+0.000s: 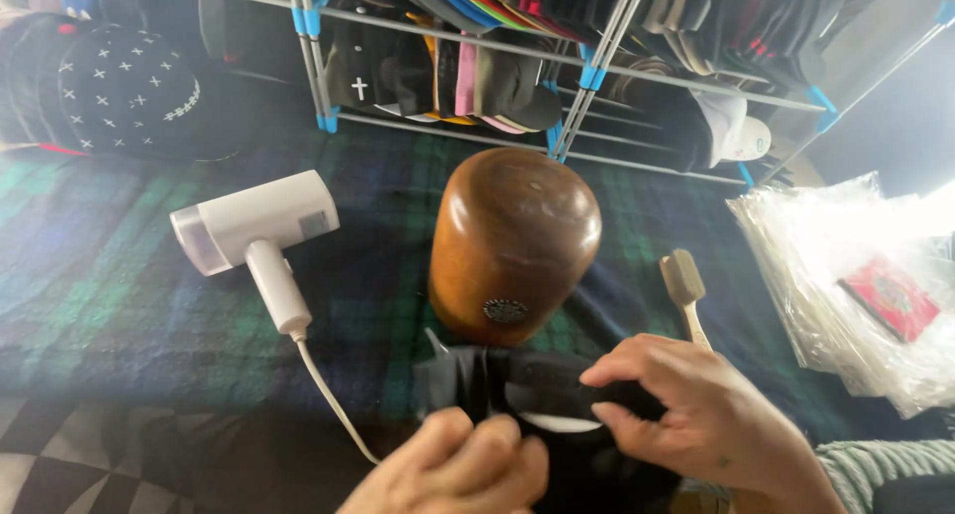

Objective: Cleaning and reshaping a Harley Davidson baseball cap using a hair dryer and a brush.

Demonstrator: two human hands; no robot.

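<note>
Gripping a black cap [557, 414], left hand [458, 469] and right hand [696, 405].

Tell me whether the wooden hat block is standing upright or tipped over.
Upright. The wooden hat block stands on its flat base on the plaid blanket, domed top up, behind the black cap.

L hand [453, 469] + R hand [686, 405] grip black cap [542, 400] | wooden hat block [512, 240] behind

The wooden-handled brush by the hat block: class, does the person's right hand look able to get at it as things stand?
Probably yes. The brush lies uncovered just beyond the right hand, with nothing between them, but that hand's fingers now grip the black cap.
</note>
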